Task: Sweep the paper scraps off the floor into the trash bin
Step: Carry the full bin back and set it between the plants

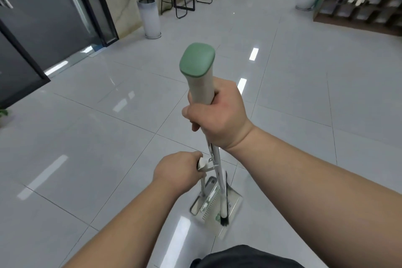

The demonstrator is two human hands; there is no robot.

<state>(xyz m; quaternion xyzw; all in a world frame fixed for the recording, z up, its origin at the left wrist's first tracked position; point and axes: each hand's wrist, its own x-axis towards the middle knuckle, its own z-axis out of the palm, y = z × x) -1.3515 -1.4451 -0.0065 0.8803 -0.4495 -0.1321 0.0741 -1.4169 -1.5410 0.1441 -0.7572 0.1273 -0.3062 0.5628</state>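
My right hand is gripping the broom, my left hand the dustpan; tilting it is risking spilling scraps possibly blurred inside.

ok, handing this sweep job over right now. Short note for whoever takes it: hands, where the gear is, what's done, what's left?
Right hand grips the broom handle just below its green cap.
Left hand grips the top of the dustpan handle.
Dustpan is low by the tiled floor, broom head against it; blurred, so contents unclear.
Done: cannot tell; no scraps show on the floor in view.
Left: trash bin is not in view; probably locate it and empty the pan.
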